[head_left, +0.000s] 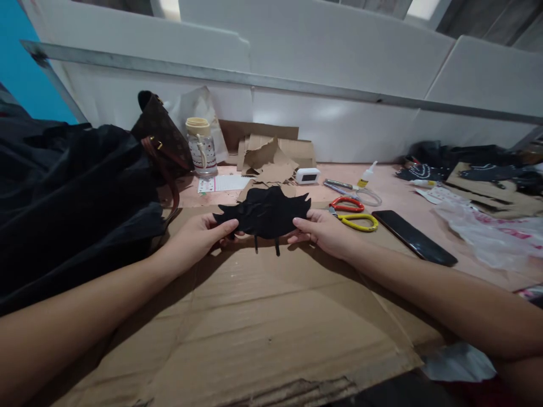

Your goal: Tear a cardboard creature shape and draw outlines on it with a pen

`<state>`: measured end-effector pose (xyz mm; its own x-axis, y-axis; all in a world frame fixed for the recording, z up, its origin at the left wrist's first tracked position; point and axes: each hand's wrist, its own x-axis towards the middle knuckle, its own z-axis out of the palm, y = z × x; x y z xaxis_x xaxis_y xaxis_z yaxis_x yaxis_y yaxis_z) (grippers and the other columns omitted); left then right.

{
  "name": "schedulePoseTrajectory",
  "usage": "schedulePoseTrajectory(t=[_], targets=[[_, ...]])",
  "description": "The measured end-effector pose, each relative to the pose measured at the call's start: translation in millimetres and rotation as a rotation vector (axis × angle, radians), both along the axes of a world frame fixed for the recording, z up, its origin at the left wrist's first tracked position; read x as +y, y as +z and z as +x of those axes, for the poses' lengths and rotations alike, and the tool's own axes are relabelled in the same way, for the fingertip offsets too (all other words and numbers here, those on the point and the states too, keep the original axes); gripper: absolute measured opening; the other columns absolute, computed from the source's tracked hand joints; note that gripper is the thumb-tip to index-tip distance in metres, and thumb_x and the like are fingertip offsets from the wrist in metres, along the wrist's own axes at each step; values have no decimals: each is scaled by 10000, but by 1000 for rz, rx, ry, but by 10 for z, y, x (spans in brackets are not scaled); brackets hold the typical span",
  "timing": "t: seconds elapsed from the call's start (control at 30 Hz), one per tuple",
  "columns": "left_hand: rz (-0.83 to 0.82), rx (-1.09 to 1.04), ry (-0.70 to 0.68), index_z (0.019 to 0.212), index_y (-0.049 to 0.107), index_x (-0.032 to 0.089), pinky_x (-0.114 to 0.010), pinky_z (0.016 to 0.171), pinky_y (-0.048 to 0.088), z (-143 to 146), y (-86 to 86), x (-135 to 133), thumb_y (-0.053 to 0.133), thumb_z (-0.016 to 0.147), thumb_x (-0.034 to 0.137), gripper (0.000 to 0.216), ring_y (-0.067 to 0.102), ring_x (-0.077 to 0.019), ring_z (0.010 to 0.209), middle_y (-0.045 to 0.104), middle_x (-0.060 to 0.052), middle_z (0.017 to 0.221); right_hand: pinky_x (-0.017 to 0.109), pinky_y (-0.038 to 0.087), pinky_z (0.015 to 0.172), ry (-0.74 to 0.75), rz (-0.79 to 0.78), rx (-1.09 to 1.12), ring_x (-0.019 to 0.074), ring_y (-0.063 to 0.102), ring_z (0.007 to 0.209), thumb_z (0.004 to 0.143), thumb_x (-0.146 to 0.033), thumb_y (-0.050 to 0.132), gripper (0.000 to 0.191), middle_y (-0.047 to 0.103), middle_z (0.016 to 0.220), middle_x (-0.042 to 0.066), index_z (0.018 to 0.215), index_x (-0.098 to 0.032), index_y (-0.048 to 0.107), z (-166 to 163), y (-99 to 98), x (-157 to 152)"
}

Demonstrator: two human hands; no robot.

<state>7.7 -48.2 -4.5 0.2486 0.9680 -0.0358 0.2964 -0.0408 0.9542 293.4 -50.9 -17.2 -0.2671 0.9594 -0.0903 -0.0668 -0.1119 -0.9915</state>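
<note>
A flat black cutout with pointed side tips and two thin strips hanging from its lower edge is held up just above the cardboard. My left hand pinches its left end, thumb on top. At the right end, my right hand grips it the same way. Just beyond my right hand lie scissors with one red and one yellow handle. Under both hands spreads a large sheet of brown cardboard with a torn near edge.
Black fabric and a brown handbag fill the left. Behind stand a bottle, torn cardboard pieces, a small white device and a glue bottle. A phone and plastic bag lie right.
</note>
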Motion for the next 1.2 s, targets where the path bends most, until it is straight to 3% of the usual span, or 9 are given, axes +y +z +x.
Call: schedulePoseTrajectory(t=[0.13, 0.3, 0.57, 0.83, 0.93, 1.0, 1.07, 1.13, 1.2], targets=[[13, 15, 7, 685, 731, 176, -208, 459, 330, -7, -16, 15, 741, 738, 624, 451, 492, -115, 538, 632, -22, 598, 272, 662, 680, 20, -35, 46, 193, 791, 716, 920, -322, 735, 204, 816, 835, 129, 862, -127, 730, -47, 72, -47], [39, 62, 11, 731, 739, 162, -219, 468, 334, -27, -20, 9, 760, 754, 578, 417, 517, -124, 550, 643, -24, 621, 216, 649, 637, -87, -62, -68, 153, 772, 642, 1006, -218, 615, 234, 809, 772, 113, 823, -131, 732, -91, 125, -60], [107, -33, 13, 739, 614, 192, -232, 547, 418, -12, -9, 12, 578, 883, 591, 426, 547, -123, 586, 626, -6, 661, 233, 650, 678, -101, -50, -107, 162, 780, 696, 910, -179, 731, 47, 818, 843, 104, 900, -139, 754, -56, 101, -42], [117, -24, -25, 737, 630, 198, -233, 505, 408, -10, 8, -36, 640, 866, 539, 365, 517, -125, 534, 572, 19, 593, 266, 596, 598, -83, 85, -157, 157, 705, 626, 746, -445, 860, 342, 784, 819, 47, 874, -159, 721, 56, 82, 12], [129, -16, -22, 891, 701, 189, -258, 582, 480, -22, -17, -27, 641, 879, 548, 363, 596, -155, 633, 663, -14, 718, 259, 569, 572, -48, 99, -238, 147, 681, 591, 767, -465, 832, 339, 761, 754, 31, 839, -164, 694, 83, 50, 32], [205, -1, 14, 1137, 688, 193, -301, 706, 542, -36, -32, -17, 591, 923, 537, 417, 665, -192, 814, 733, -62, 971, 240, 534, 529, -3, 115, -269, 140, 671, 567, 808, -483, 793, 333, 751, 720, 25, 830, -171, 678, 88, 44, 27], [383, 93, 46, 1291, 622, 204, -370, 881, 557, -49, -38, -22, 535, 967, 488, 440, 666, -229, 1043, 702, -99, 1222, 208, 483, 472, 31, 102, -280, 135, 668, 541, 835, -489, 771, 332, 731, 660, 17, 819, -179, 655, 84, 59, 3], [623, 259, -3, 1258, 644, 205, -435, 1027, 506, -53, -37, -53, 514, 987, 420, 369, 621, -251, 1190, 671, -109, 1306, 187, 455, 440, 55, 60, -290, 134, 674, 525, 847, -482, 770, 329, 718, 627, 14, 820, -185, 629, 82, 88, -31], [805, 411, -150, 1176, 697, 210, -464, 1091, 457, -40, -40, -110, 513, 999, 362, 297, 606, -259, 1233, 689, -105, 1294, 190, 479, 445, 89, 34, -323, 133, 675, 510, 870, -471, 756, 311, 715, 633, 16, 875, -186, 633, 95, 116, -55]])
